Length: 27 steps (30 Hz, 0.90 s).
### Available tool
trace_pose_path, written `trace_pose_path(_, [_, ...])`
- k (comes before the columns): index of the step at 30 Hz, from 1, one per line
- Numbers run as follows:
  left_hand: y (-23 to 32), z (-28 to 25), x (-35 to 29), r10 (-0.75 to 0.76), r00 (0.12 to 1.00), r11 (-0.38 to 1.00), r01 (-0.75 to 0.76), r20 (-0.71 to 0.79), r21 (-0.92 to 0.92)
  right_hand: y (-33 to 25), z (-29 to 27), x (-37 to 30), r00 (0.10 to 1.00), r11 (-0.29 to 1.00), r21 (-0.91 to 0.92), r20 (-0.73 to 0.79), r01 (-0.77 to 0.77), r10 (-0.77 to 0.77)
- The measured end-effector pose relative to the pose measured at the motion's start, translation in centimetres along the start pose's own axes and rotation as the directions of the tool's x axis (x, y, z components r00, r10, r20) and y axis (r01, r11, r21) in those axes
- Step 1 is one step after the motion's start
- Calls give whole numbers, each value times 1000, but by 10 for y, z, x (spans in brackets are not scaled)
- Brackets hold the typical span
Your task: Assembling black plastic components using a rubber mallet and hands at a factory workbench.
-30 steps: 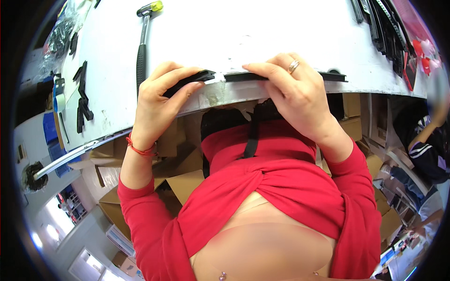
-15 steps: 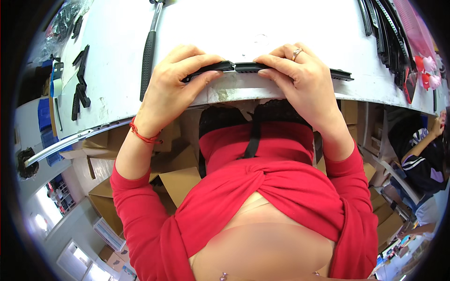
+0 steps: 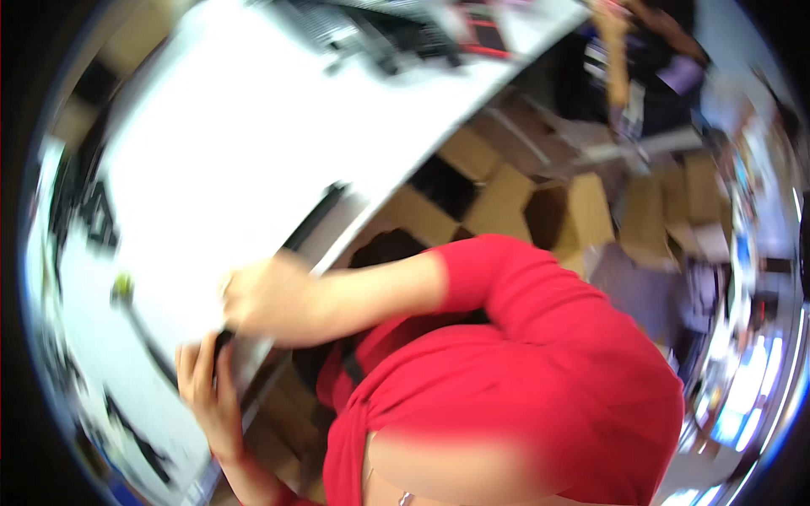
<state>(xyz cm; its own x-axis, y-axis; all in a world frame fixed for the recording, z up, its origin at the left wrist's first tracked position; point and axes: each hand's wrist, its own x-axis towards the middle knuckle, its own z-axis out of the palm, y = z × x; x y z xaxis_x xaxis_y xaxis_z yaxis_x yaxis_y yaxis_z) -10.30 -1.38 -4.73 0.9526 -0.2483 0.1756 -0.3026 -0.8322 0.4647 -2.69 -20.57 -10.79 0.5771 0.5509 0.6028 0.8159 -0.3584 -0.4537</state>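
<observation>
My left hand [image 3: 207,388] is at the lower left, by the table's near edge. Its fingers are closed on a black plastic strip [image 3: 223,339], of which only a short dark part shows. My right hand [image 3: 274,299], blurred by motion, is curled just beyond it, over the line of the strip. Past the right hand, a longer black length [image 3: 314,221] sticks out along the table edge; whether it is one piece with the part at my left hand is hidden.
A hammer [image 3: 152,344] with a yellow-green head lies on the white table [image 3: 228,143]. More black strips [image 3: 384,38] lie at the far end, others [image 3: 135,438] at the lower left. Open cardboard boxes [image 3: 582,215] stand below the edge. Another person [image 3: 633,67] is at the upper right.
The view has swung round to the right and blurred. Two black strip ends that showed between my hands are now mostly covered, and my hands are closer together.
</observation>
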Motion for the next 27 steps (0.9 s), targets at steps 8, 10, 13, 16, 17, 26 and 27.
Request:
trace_pose_path(8, [-17,2,19,64,990,998,-64,129,-1,1,7,8,987,994,-70,134,-80,88])
trace_pose_path(10, [-17,1,19,57,989,998,-53,138,-28,2,10,8,985,994,-32,138,-100,103])
trace_pose_path(13, [-16,-1,4,-17,995,1000,16,99,8,-9,14,12,989,998,21,135,-60,57])
trace_pose_path(16, [-13,-3,-14,-93,996,996,93,15,0,-20,8,17,978,995,-9,184,-97,97])
trace_pose_path(17, [-6,-2,-12,-140,990,990,140,12,-26,-17,7,9,978,994,9,178,-112,109])
trace_pose_path(26, [-24,1,2,136,988,990,-138,-79,-32,-10,-21,17,964,986,90,239,-142,117])
trace_pose_path(27, [-26,-2,-1,123,991,992,-125,-59,-34,-11,-16,18,968,983,118,222,-144,115])
